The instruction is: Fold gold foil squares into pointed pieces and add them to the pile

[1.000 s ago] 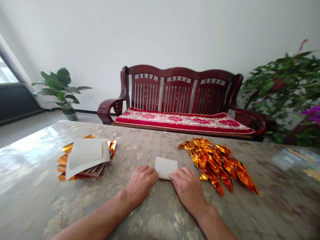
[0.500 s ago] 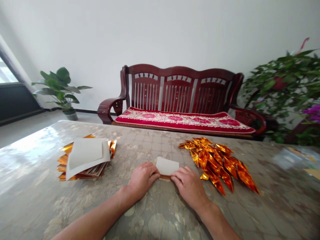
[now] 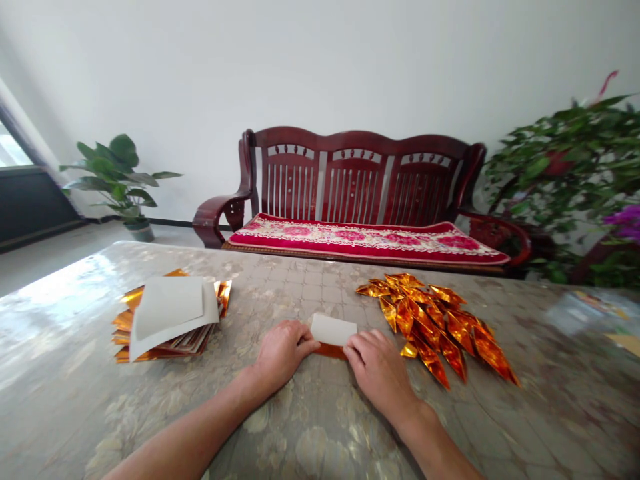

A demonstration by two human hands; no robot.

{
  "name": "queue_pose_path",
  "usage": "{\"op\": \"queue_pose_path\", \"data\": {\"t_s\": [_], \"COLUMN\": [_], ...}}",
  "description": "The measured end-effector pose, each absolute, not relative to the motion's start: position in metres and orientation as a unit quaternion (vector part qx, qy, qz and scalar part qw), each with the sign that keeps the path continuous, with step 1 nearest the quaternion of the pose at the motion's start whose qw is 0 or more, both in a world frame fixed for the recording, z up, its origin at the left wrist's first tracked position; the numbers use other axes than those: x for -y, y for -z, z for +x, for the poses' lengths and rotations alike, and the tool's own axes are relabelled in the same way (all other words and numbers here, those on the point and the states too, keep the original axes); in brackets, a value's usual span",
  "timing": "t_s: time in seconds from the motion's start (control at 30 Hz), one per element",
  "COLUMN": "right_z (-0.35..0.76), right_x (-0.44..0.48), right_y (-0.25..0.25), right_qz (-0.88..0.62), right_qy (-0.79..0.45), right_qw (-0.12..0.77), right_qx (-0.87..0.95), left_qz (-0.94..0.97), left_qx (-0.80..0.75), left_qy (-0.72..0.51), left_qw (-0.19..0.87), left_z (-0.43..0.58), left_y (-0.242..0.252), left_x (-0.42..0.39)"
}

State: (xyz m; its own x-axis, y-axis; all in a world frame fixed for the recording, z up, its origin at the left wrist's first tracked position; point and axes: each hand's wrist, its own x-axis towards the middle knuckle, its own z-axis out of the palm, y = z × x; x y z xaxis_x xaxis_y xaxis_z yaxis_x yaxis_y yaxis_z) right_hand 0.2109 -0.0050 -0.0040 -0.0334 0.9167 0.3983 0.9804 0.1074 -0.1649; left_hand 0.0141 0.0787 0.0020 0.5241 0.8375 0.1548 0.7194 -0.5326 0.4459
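A small sheet of paper [image 3: 333, 329], white on top and shiny gold-orange underneath, lies on the table between my hands. Its near edge is turned up so an orange strip shows. My left hand [image 3: 280, 351] pinches the sheet's left near corner with curled fingers. My right hand [image 3: 376, 371] grips the right near corner the same way. A pile of folded gold-orange paper pieces [image 3: 436, 327] lies just right of my right hand. A stack of flat gold sheets [image 3: 167, 315], white side up, sits to the left.
The table [image 3: 325, 433] has a glossy patterned cover. Behind it stand a dark red wooden bench [image 3: 357, 193] with a red cushion, a potted plant [image 3: 123, 180] at the left and leafy plants [image 3: 575, 173] at the right. Something in clear wrap [image 3: 585, 310] lies far right.
The near edge of the small sheet has been folded up and over, so the white face is shorter and an orange strip shows. Both hands have slid slightly forward with it.
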Motion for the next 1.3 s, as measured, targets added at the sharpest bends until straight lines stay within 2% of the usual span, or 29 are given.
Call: {"op": "queue_pose_path", "data": {"t_s": [0.57,1.3], "right_z": [0.212,0.209], "right_x": [-0.001,-0.003], "right_y": [0.011,0.014], "right_qz": [-0.662,-0.670], "right_qy": [0.146,0.150], "right_qw": [0.184,0.170], "right_qx": [0.711,0.707], "left_qz": [0.883,0.893], "left_qx": [-0.454,-0.439], "left_qy": [-0.111,-0.101], "left_qw": [0.036,-0.015], "left_z": [0.022,0.025], "left_y": [-0.001,-0.005], "left_x": [-0.083,-0.084]}}
